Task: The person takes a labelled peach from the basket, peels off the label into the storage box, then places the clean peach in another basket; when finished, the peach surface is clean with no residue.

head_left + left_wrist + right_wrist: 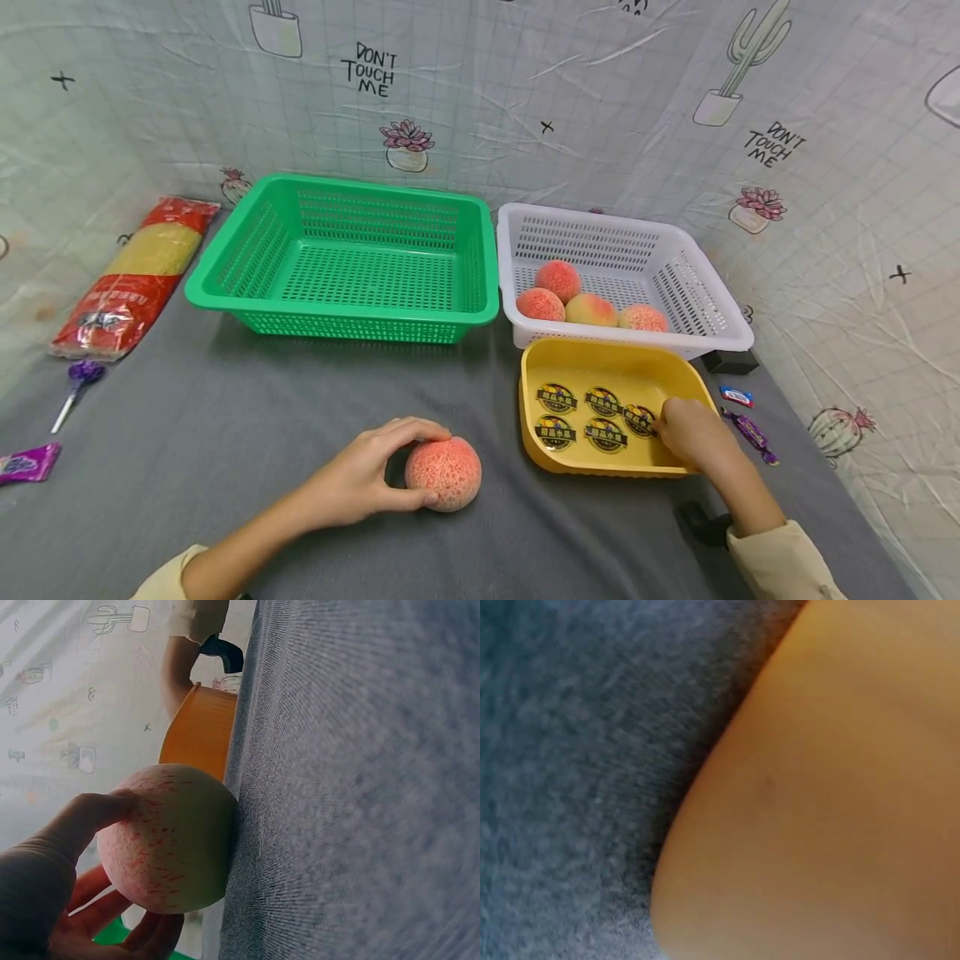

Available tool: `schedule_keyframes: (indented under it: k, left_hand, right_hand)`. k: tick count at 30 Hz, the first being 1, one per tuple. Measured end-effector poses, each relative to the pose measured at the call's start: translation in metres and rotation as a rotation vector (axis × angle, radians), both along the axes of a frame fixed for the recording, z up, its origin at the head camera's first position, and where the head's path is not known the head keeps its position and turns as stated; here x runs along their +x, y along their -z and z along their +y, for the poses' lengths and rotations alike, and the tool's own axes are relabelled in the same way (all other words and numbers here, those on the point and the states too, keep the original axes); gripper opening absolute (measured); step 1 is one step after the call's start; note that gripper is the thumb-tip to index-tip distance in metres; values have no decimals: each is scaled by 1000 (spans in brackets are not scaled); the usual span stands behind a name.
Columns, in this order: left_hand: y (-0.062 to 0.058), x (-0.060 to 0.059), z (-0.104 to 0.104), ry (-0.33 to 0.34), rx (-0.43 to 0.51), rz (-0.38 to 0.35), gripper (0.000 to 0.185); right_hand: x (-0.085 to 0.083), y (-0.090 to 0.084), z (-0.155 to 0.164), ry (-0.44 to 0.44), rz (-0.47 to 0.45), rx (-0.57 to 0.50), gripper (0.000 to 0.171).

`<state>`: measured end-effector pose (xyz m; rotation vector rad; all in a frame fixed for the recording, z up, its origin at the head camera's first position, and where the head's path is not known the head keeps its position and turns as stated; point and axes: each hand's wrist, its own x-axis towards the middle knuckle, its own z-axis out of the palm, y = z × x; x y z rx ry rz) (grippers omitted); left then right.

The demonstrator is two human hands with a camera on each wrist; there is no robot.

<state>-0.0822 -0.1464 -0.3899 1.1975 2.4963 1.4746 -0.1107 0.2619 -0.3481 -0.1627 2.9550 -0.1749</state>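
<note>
A pink-speckled peach (444, 473) sits on the grey cloth (247, 433) near the front. My left hand (411, 467) grips it, thumb on the near side and fingers over the top. The left wrist view shows the same peach (169, 840) between thumb (82, 817) and fingers (112, 919). My right hand (663, 427) reaches into the yellow tray (615, 362), knuckles up, fingertips down at the rightmost of several round stickers (592, 414). Whether it pinches a sticker is hidden. In the right wrist view only the yellow tray wall (832, 795) and grey cloth (577, 765) show.
An empty green basket (341, 258) stands at the back, with a white basket (705, 283) holding several peaches (558, 279) to its right. A red noodle packet (131, 275), a purple lollipop (75, 387) and a candy wrapper (26, 462) lie left. Small candies (752, 433) lie right of the tray.
</note>
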Motion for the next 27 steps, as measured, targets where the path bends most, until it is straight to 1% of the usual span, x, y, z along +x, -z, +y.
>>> schedule_keyframes:
  k: [2, 5, 7, 9, 12, 14, 17, 20, 22, 25, 27]
  left_hand:
    - [0, 0, 0, -1, -2, -1, 48]
    - [0, 0, 0, -5, -8, -4, 48]
    - [-1, 0, 0, -8, -13, -7, 48]
    - [0, 0, 0, -9, -18, -3, 48]
    - [-1, -1, 0, 5, -19, 6, 48]
    - [-2, -2, -1, 27, -30, 9, 47]
    - [-8, -5, -4, 67, -86, 9, 45]
    - [-19, -13, -9, 101, -142, 21, 44]
    - [-29, -21, -11, 108, -133, 49, 42]
    - [-46, -38, -12, 73, -89, 137, 36]
    - [-54, -51, -12, 23, -62, 220, 33]
  right_hand:
    - [0, 1, -1, -11, 24, 13, 33]
    - [0, 0, -2, 0, 51, 16, 37]
    - [0, -2, -3, 19, 68, 9, 35]
    - [0, -5, -6, 43, 99, -8, 29]
    - [2, -11, -16, 50, 183, -85, 21]
    - [5, -14, -26, 16, 259, -162, 19]
    - [9, -17, -43, -68, 324, -328, 19]
    - [14, -17, -61, -156, 341, -509, 24]
    - [18, -17, -74, -224, 337, -632, 28]
    - [21, -15, -95, -344, 302, -796, 36]
    - [24, -12, -110, -426, 260, -861, 42]
